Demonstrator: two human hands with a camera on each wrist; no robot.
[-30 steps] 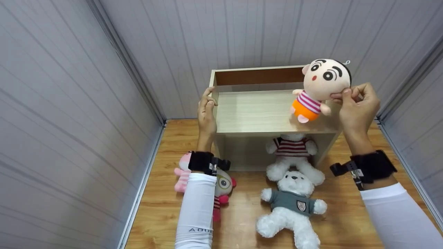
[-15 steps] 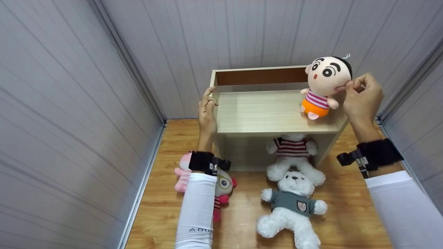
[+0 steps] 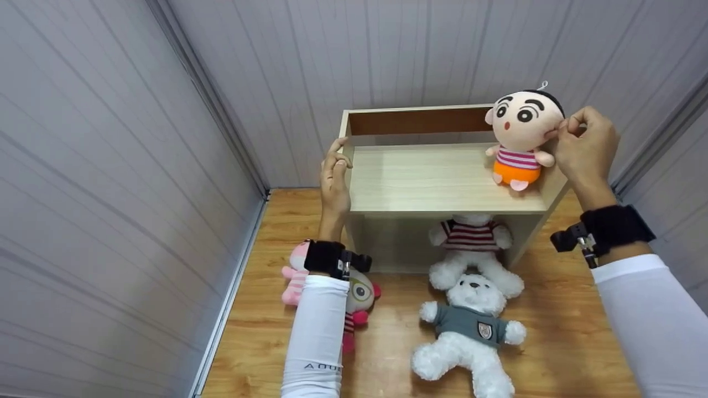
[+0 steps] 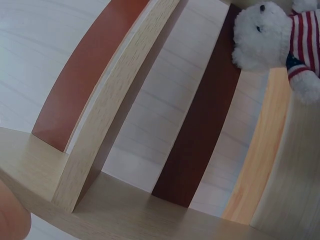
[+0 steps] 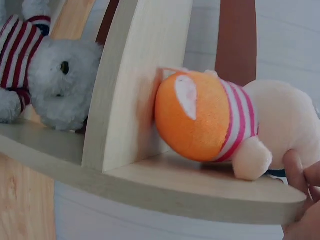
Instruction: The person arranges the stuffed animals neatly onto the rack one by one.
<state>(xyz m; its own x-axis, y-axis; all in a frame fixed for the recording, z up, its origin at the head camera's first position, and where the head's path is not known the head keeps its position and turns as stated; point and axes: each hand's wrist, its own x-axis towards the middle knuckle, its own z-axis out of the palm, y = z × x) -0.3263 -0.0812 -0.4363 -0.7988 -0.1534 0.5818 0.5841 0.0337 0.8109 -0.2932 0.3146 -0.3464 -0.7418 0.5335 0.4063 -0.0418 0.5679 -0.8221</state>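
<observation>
Setting of the doll (image 3: 520,138) on the upper board (image 3: 420,177), judged nearly complete.
The right hand (image 3: 589,146) pinched the doll by the side of its head; the doll sat upright at the board's right end, beside the right side panel (image 3: 553,179) (its base seemed to touch down). The left hand (image 3: 334,179) gripped the front of the left side panel (image 3: 344,124). The next move likely called for checking balance, then releasing the pinch.
</observation>
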